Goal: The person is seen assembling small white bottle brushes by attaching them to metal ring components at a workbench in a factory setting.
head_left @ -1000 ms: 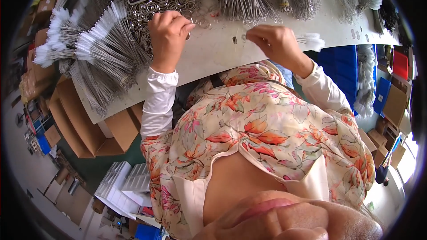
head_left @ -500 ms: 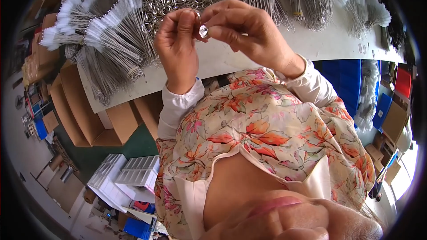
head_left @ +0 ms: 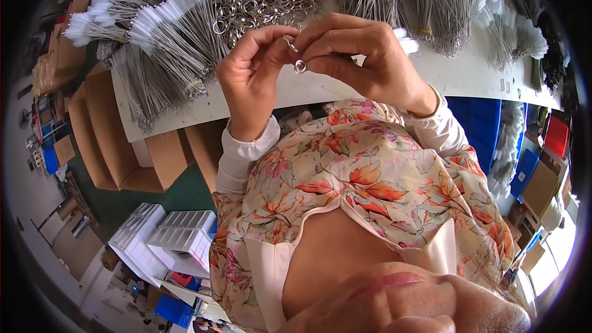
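- Our hands have come up off the white table and met closer to us than half a second ago; we judge the joining is under way.
- Our left hand pinches a thin metal ring between thumb and fingertips.
- Our right hand is closed on a small shiny loop, touching the ring.
- Behind lie a pile of steel rings and bundled wire brushes with white bristly tips.

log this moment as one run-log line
left hand: pinches small silver metal split ring | right hand: pinches small round silver ferrule | hands: raised, fingertips meeting | below: white worktable, ring pile, white-tipped wire brushes
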Tool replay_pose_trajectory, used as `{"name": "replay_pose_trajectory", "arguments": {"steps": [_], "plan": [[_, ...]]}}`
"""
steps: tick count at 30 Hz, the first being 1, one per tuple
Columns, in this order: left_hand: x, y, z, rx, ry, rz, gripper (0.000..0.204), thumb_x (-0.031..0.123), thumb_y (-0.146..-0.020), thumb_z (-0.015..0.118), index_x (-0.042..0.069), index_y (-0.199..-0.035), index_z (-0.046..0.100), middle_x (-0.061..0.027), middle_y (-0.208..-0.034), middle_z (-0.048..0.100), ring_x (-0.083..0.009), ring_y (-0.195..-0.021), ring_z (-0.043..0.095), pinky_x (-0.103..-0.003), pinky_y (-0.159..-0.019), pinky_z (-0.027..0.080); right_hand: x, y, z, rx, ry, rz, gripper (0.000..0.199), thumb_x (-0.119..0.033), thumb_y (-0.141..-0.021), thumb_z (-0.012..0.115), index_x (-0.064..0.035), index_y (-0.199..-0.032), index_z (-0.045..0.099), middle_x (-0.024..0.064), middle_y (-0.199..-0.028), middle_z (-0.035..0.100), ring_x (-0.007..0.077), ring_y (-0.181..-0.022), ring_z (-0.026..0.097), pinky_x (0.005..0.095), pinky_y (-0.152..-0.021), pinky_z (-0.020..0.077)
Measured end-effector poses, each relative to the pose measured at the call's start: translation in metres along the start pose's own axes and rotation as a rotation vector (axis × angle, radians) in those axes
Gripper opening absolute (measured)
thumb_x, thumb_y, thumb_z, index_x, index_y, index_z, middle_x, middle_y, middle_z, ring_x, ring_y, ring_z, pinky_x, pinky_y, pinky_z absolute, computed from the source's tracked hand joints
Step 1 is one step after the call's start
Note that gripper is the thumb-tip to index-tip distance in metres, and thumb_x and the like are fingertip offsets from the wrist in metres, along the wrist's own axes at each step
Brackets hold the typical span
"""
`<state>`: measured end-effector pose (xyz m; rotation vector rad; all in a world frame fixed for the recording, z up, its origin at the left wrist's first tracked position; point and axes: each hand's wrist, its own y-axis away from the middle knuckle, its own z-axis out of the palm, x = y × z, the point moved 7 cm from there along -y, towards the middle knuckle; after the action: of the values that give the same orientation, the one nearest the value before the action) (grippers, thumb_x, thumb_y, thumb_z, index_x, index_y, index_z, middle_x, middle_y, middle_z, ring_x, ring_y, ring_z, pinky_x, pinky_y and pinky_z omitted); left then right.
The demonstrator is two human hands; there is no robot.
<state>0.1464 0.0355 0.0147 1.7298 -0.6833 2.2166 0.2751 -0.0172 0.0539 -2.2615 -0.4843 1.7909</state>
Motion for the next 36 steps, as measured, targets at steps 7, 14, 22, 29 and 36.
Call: {"name": "replay_pose_trajectory", "arguments": {"steps": [7, 14, 22, 29, 36], "plan": [[0.007, 0.0, -0.002, -0.01, 0.168, 0.005, 0.019, -0.002, -0.083, 0.061, -0.003, -0.102, 0.061, -0.0107, -0.097, 0.064, -0.0117, -0.086, 0.06, -0.023, -0.074, 0.051, -0.008, -0.001, 0.003, 0.073, 0.057, -0.078, 0.009, -0.001, -0.075, 0.066, 0.0003, -0.084, 0.065, 0.0115, -0.087, 0.063, 0.0251, -0.079, 0.063, 0.0311, -0.067, 0.0509], [0.023, -0.006, -0.008, -0.096, -0.095, 0.072, 0.028, -0.012, -0.078, 0.059, -0.005, -0.105, 0.061, -0.0127, -0.101, 0.063, -0.0159, -0.091, 0.062, -0.023, -0.076, 0.052, -0.009, -0.011, 0.009, 0.007, 0.101, -0.095, 0.011, -0.002, -0.076, 0.066, -0.0023, -0.087, 0.066, 0.0102, -0.084, 0.061, 0.0244, -0.072, 0.061, 0.0316, -0.062, 0.0489], [0.036, -0.012, -0.006, -0.176, -0.258, 0.186, 0.032, -0.015, -0.074, 0.059, -0.004, -0.104, 0.062, -0.0145, -0.102, 0.063, -0.018, -0.091, 0.064, -0.024, -0.077, 0.054, -0.001, -0.013, 0.009, -0.017, -0.048, 0.111, 0.008, -0.009, -0.08, 0.066, -0.0034, -0.087, 0.067, 0.0091, -0.083, 0.062, 0.0207, -0.075, 0.061, 0.0297, -0.065, 0.0477], [0.033, -0.008, -0.009, -0.252, -0.246, 0.133, 0.032, -0.014, -0.074, 0.059, -0.004, -0.104, 0.062, -0.0153, -0.104, 0.062, -0.0192, -0.092, 0.063, -0.026, -0.076, 0.055, 0.002, -0.014, 0.014, -0.132, -0.106, 0.15, 0.009, -0.009, -0.08, 0.067, -0.0023, -0.087, 0.067, 0.0103, -0.082, 0.062, 0.0215, -0.076, 0.06, 0.0304, -0.067, 0.0474], [0.035, -0.009, -0.01, -0.061, -0.253, 0.204, 0.03, -0.015, -0.073, 0.059, -0.008, -0.103, 0.061, -0.0144, -0.099, 0.063, -0.0183, -0.081, 0.066, -0.025, -0.073, 0.056, 0.029, -0.009, 0.005, 0.062, -0.48, 0.368, 0.016, -0.018, -0.089, 0.059, -0.0052, -0.089, 0.068, -0.0006, -0.077, 0.066, 0.0014, -0.053, 0.045, 0.0168, -0.046, 0.0361]]}}
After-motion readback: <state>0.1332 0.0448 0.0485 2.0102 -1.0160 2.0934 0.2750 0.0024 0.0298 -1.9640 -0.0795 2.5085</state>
